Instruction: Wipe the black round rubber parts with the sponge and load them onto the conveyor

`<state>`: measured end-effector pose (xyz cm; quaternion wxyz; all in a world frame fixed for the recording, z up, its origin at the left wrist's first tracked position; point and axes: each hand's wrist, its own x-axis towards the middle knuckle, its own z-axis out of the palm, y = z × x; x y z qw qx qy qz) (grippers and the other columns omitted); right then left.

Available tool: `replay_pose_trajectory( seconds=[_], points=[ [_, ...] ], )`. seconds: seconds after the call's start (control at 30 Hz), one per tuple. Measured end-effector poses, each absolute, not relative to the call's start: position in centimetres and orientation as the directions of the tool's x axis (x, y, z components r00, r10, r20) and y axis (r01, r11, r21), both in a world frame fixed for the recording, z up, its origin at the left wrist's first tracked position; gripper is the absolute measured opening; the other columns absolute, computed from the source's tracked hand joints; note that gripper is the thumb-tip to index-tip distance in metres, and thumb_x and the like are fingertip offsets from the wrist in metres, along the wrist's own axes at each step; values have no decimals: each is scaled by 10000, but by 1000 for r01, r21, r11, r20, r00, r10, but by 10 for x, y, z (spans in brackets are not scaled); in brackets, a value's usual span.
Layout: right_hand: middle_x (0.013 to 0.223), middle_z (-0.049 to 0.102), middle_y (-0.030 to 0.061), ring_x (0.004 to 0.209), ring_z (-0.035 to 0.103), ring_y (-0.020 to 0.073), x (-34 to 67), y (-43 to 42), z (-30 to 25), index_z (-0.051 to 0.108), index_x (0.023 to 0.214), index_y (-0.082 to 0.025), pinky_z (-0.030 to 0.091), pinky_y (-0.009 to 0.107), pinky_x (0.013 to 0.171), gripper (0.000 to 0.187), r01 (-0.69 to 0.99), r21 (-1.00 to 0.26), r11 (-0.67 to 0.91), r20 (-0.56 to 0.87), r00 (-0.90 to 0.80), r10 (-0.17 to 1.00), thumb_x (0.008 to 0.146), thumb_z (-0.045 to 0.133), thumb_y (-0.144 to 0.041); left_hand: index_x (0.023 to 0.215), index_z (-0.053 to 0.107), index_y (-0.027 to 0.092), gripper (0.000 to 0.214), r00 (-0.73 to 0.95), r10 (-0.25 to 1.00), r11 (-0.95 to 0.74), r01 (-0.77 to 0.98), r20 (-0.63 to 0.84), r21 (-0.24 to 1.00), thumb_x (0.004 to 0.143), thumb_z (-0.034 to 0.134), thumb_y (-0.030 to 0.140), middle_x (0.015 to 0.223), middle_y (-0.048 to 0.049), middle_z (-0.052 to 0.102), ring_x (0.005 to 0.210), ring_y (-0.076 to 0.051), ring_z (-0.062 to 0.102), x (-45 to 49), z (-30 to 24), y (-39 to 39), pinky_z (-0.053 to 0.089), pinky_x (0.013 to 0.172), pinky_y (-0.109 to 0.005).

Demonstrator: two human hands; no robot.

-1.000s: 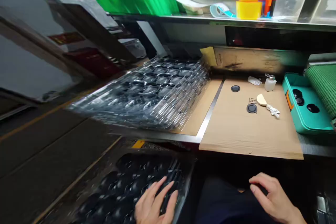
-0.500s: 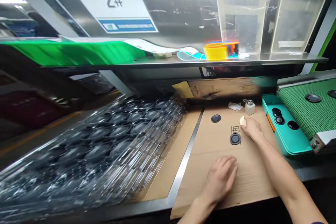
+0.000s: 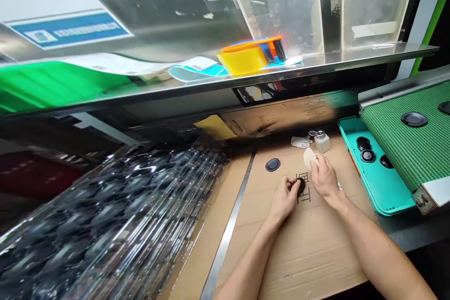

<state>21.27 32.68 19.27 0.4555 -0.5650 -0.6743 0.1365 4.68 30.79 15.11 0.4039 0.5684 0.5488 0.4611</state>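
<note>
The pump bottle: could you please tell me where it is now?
In the head view, the pump bottle stands at the far edge of the cardboard sheet, right of the crumpled white wipe and just beyond the person's right hand.

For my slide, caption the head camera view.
Head view: left hand pinching a black disc over a cardboard sheet, right hand holding a cream pad.

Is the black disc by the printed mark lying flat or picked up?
Picked up: the left hand pinches the black disc, tilted above the cardboard.
</note>
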Motion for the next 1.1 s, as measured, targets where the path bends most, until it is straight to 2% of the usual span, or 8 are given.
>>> replay_pose_trajectory(
  seconds=[0.07, 0.13, 0.23, 0.37, 0.63, 0.77, 0.97, 1.1],
  points=[
    [1181, 683, 109, 1055, 641, 222, 208, 324, 192, 472, 1361, -155, 483, 307, 881, 409, 543, -784, 301, 401, 73, 913, 1010, 359, -332, 934, 482, 236, 297, -89, 995, 27, -62, -32, 998, 863, 640, 477, 935, -39, 697, 895, -223, 685, 44, 153, 316, 543, 868, -428],
    [1086, 721, 82, 972, 675, 215, 205, 320, 191, 456, 1385, -163, 498, 298, 819, 432, 501, -825, 262, 331, 52, 942, 1010, 365, -358, 995, 498, 231, 295, -64, 991, 86, -343, -115, 935, 851, 671, 423, 968, -29, 698, 894, -205, 689, 44, 155, 319, 551, 880, -434],
    [1102, 727, 78, 978, 685, 212, 200, 314, 191, 504, 1371, -205, 493, 289, 821, 414, 597, -748, 290, 319, -59, 946, 1022, 374, -385, 1121, 583, 212, 319, 116, 983, 183, -551, -142, 814, 872, 654, 398, 1124, -73, 693, 1032, -226, 669, 46, 163, 317, 539, 951, -455],
    [1045, 739, 105, 911, 702, 233, 190, 308, 192, 513, 1429, -282, 478, 324, 842, 456, 879, -435, 194, 247, -91, 965, 1037, 378, -473, 1191, 648, 177, 410, 358, 930, 304, -625, -82, 719, 958, 505, 482, 1283, -133, 648, 1228, -288, 591, 47, 172, 313, 490, 1048, -507],
    [944, 758, 123, 778, 718, 243, 162, 303, 190, 339, 1563, -278, 490, 325, 738, 581, 981, -178, 80, 116, -59, 991, 1043, 298, -535, 1146, 676, 139, 276, 250, 958, 285, -771, -141, 570, 967, 522, 283, 1253, -146, 668, 1199, -268, 621, 40, 166, 322, 479, 1076, -461],
    [940, 761, 108, 804, 718, 251, 160, 305, 198, 300, 1583, -267, 475, 310, 720, 593, 985, -169, 13, 124, 8, 992, 1050, 275, -524, 1129, 690, 133, 256, 195, 973, 232, -802, -127, 551, 977, 504, 223, 1265, -147, 669, 1215, -254, 610, 42, 169, 321, 481, 1070, -425],
    [958, 759, 105, 835, 711, 260, 165, 305, 193, 427, 1508, -279, 448, 308, 713, 555, 966, -257, -34, 144, 73, 987, 1038, 305, -548, 1119, 696, 140, 243, 129, 976, 207, -807, -176, 553, 978, 508, 201, 1238, -137, 684, 1177, -248, 630, 43, 171, 321, 481, 1069, -452],
    [945, 755, 82, 798, 698, 247, 172, 311, 189, 464, 1461, -285, 428, 296, 707, 518, 945, -323, 47, 200, 20, 980, 1020, 380, -542, 1133, 702, 127, 248, 161, 975, 219, -784, -151, 581, 966, 536, 203, 1199, -148, 698, 1158, -251, 639, 48, 170, 319, 484, 1058, -433]
  ],
)
